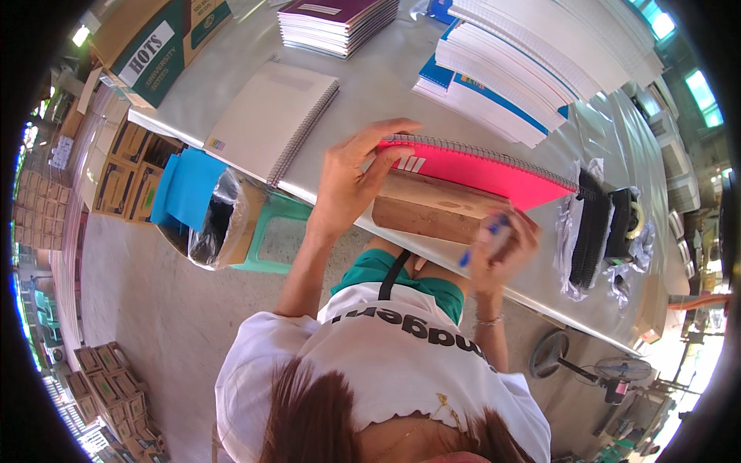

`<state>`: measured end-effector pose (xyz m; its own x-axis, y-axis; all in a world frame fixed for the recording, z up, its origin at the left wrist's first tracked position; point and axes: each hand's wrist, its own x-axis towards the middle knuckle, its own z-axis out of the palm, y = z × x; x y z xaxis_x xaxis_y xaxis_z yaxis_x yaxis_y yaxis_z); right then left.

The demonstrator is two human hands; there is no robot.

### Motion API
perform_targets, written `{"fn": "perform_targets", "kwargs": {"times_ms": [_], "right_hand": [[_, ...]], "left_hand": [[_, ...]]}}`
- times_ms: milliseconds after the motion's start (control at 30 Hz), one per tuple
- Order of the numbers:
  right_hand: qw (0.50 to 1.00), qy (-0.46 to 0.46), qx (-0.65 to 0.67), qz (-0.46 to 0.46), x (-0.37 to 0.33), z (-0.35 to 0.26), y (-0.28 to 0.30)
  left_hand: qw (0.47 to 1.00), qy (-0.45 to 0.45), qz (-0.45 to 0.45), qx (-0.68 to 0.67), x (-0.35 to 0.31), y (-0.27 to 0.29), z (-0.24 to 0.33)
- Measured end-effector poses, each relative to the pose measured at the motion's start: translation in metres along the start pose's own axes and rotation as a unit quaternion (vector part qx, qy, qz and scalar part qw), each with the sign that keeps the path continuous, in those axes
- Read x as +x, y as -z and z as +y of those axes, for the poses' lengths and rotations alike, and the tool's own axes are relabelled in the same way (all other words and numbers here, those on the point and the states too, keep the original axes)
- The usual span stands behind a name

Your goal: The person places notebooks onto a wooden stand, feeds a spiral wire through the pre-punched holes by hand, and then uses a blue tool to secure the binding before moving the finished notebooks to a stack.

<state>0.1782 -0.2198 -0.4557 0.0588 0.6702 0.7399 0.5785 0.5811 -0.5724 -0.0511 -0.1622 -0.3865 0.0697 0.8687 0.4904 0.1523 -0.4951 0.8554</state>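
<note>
Our brown hair (312, 413) hangs nearest, over a white cloth shirt (386, 332); ahead, the wooden block (432, 212) stands at the near edge of the table (374, 89), which has a smooth, pale, shiny surface. The block is a squared length of brown wood, its grain showing. Just beyond it, we have the notebook (494, 171): flat, vivid pink, with slanted white bars near its left end and a dark wire coil along its upper edge. Its long axis follows the coil, running from upper left to lower right, roughly along the block, with the cover facing us. Our left hand (356, 177) pinches the notebook's coiled corner above the block's left end, thumb on the cover. Our right hand (505, 251), blurred, curls around a blue object (465, 258) at the block's right end; we cannot tell what it is. Left of the block lies a white spiral notebook (270, 116); beyond and to the right rise thick paper stacks (502, 77); farther right sit black ridged coils (589, 231) in crinkled clear plastic.
</note>
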Motion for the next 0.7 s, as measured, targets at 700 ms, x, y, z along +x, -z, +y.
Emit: {"fn": "perform_targets", "kwargs": {"times_ms": [700], "right_hand": [[0.931, -0.182, -0.313, -0.047, -0.024, 0.108, 0.064]], "left_hand": [[0.916, 0.061, 0.396, 0.000, -0.006, 0.241, -0.091]]}}
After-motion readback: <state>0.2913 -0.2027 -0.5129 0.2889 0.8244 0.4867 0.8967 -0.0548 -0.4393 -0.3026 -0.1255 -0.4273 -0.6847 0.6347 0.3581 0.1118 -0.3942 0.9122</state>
